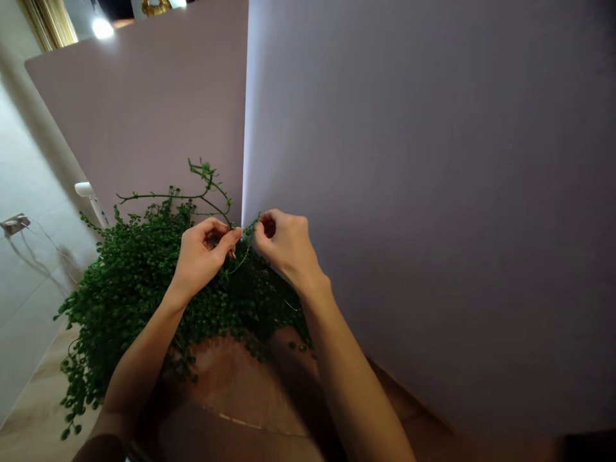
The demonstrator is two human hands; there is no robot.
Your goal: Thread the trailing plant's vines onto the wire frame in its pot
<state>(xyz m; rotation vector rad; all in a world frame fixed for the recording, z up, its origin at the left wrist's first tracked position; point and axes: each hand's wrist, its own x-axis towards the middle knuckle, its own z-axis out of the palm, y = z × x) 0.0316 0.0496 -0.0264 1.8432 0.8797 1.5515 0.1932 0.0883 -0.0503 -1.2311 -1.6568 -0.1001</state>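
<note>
A bushy trailing plant (139,276) with small round green leaves fills the left and middle of the view. Above its foliage, my left hand (205,250) pinches a thin stem (183,196) between thumb and fingers; the stem branches upward and to the left. Close by on the right, my right hand (283,240) has its thumb and forefinger closed on a fine green strand (250,226) that runs between the two hands. The fingertips of the two hands are a short gap apart. Some strands beneath the hands are in shadow.
Grey-mauve panels (423,192) stand upright behind and to the right, meeting at a bright vertical edge. Below the plant is a brown surface (231,378) with a curved rim. At the left are a wall socket (15,224) with a cable and a white device (85,189).
</note>
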